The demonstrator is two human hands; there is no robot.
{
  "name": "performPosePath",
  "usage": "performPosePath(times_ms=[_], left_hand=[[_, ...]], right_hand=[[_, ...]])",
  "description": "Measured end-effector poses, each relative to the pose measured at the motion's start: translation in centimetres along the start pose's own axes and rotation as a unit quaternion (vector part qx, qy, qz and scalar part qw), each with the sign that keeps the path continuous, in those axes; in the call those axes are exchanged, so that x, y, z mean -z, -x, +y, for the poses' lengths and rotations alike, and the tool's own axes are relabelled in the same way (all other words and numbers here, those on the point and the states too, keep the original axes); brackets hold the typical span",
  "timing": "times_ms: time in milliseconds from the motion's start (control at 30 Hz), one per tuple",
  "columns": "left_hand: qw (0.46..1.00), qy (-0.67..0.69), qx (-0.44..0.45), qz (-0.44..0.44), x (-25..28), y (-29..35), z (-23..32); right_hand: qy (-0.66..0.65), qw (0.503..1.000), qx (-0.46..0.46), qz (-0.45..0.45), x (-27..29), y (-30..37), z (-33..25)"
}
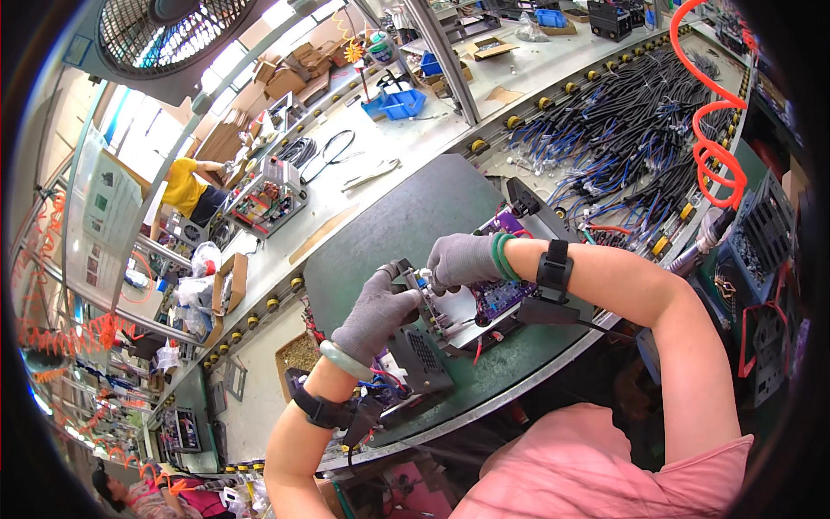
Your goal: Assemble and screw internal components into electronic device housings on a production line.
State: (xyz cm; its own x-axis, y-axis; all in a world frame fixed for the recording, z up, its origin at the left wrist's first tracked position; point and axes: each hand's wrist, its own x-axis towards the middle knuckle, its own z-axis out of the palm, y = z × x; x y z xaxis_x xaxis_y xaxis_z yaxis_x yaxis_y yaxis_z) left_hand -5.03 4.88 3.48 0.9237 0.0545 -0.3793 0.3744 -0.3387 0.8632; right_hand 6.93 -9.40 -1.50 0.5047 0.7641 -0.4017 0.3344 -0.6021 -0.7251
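Observation:
Both my hands wear grey knit gloves. At the middle of the green work mat [372, 233], my left hand [379, 316] is closed on the upright end panel [426, 303] of an open metal chassis. My right hand [465, 262] is bent over the same panel from the other side, fingers curled together; a small pale part shows at their tips, too small to name. Inside the chassis lies a purple circuit board [501, 298]. A black vented casing [419, 359] with wires and another purple board stands under my left wrist.
Black and blue cables [622, 130] lie heaped at the far right. A red coiled hose [722, 164] hangs there. Blue bins [402, 105] and an opened unit [264, 197] stand across the line. A person in yellow [183, 188] works at the far left, below a fan [164, 39].

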Motion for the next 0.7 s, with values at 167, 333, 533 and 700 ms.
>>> performPosePath(times_ms=[167, 333, 533, 700], left_hand=[[0.999, -0.049, 0.0, 0.018, 0.8, -0.9, -1.7], [0.999, 0.016, -0.047, 0.021, 0.4, -1.4, -2.8], [0.989, -0.11, -0.059, 0.084, 0.1, -2.1, -3.9], [0.983, -0.127, -0.07, 0.108, -0.5, -1.2, -3.3]], right_hand=[[-0.066, 0.997, 0.028, -0.022, 0.0, 0.7, -0.5], [-0.101, 0.989, -0.005, -0.111, 0.5, -1.1, 0.4], [-0.052, 0.998, -0.026, -0.04, -0.7, 0.0, -1.5], [0.125, 0.99, 0.031, 0.049, -0.4, 1.5, -1.7]])
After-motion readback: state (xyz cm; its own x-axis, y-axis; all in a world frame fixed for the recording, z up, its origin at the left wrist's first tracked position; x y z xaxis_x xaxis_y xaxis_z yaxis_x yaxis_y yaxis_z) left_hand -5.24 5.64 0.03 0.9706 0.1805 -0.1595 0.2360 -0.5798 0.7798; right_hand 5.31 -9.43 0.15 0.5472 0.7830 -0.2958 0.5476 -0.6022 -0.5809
